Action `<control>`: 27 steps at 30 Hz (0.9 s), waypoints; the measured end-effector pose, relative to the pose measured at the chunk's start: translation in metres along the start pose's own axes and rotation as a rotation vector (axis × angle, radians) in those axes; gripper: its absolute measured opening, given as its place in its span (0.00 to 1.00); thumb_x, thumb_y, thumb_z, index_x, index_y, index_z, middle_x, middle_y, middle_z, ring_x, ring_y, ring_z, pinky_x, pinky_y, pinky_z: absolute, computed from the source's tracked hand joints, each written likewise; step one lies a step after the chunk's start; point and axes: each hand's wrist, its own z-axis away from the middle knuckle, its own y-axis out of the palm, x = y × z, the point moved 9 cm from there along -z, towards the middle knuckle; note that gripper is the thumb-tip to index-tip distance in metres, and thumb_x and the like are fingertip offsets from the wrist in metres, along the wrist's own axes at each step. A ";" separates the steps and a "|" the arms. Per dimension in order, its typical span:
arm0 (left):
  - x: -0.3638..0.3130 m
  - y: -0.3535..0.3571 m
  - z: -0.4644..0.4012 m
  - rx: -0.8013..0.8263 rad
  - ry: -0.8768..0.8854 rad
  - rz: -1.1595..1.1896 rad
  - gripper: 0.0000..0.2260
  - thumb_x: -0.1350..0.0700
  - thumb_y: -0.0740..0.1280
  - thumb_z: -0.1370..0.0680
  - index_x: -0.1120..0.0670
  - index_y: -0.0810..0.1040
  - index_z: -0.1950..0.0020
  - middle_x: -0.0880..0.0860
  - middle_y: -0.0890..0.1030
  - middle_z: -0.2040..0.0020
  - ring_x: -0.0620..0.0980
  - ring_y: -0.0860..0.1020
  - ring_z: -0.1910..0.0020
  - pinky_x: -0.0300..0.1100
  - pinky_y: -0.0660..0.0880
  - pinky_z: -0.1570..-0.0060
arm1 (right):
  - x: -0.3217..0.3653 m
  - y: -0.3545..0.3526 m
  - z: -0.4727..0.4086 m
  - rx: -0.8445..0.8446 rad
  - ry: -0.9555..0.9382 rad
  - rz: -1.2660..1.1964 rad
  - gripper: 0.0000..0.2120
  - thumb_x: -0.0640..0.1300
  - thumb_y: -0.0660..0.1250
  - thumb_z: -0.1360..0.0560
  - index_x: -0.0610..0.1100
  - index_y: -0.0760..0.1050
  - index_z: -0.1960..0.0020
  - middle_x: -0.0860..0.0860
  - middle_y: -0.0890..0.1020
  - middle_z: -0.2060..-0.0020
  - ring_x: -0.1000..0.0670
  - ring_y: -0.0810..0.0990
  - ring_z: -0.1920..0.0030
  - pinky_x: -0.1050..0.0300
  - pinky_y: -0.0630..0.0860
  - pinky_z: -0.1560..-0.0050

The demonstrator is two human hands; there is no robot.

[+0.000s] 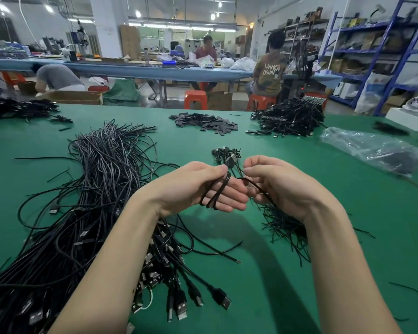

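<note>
At the far left edge of the green worktop (263, 273) lies a low pile (15, 107) of black leads. Nearer, a big heap (94, 189) of loose black cables runs from mid-worktop down to the bottom left corner. Its USB plugs (179, 307) fan out beside the left forearm.

The left hand (191, 189) is raised above the worktop, palm turned inward. Its fingers are curled and the cable (219, 189) is wound round them in a couple of loops, with the thumb pressing on top of the loops. From that coil one strand crosses the small gap to the right hand (282, 186), whose curled fingers and thumb pinch it. The two hands are just beside each other, almost touching.

Beyond the hands sit a few small bundles (225, 153). Farther back there is a heap of flat dark tabs (205, 122). Under the right hand and wrist lies a scatter of thin black ties (285, 227).

To the back right is a stack (290, 116) of coiled cables. Right of it a clear plastic bag (372, 148) lies crumpled on the worktop.
</note>
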 end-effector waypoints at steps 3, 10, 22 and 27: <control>0.007 -0.006 -0.004 -0.069 -0.035 -0.091 0.21 0.52 0.53 0.14 0.65 0.80 0.43 0.62 0.85 0.48 0.59 0.84 0.47 0.44 0.82 0.49 | 0.001 -0.005 0.002 -0.035 -0.003 0.168 0.10 0.33 0.60 0.20 0.47 0.72 0.50 0.50 0.84 0.63 0.52 0.73 0.67 0.62 0.71 0.68; 0.024 -0.019 -0.016 -0.215 -0.112 -0.658 0.21 0.48 0.53 0.14 0.54 0.84 0.46 0.46 0.87 0.53 0.46 0.85 0.51 0.46 0.79 0.40 | 0.001 -0.008 0.007 0.024 0.041 0.937 0.14 0.37 0.59 0.27 0.56 0.75 0.53 0.50 0.86 0.57 0.48 0.82 0.61 0.51 0.78 0.57; 0.009 -0.033 -0.021 -0.471 0.195 0.273 0.21 0.52 0.51 0.13 0.60 0.81 0.46 0.57 0.86 0.52 0.51 0.85 0.55 0.40 0.80 0.57 | 0.007 0.026 0.005 0.247 -0.204 -0.049 0.08 0.31 0.61 0.18 0.40 0.77 0.50 0.46 0.83 0.50 0.48 0.79 0.62 0.55 0.80 0.58; -0.002 -0.033 -0.015 -0.401 0.257 0.619 0.20 0.53 0.50 0.13 0.64 0.78 0.42 0.59 0.85 0.48 0.54 0.85 0.50 0.42 0.82 0.54 | -0.019 0.033 -0.003 0.280 -0.160 0.122 0.11 0.30 0.61 0.19 0.41 0.76 0.56 0.52 0.79 0.63 0.53 0.73 0.68 0.59 0.76 0.61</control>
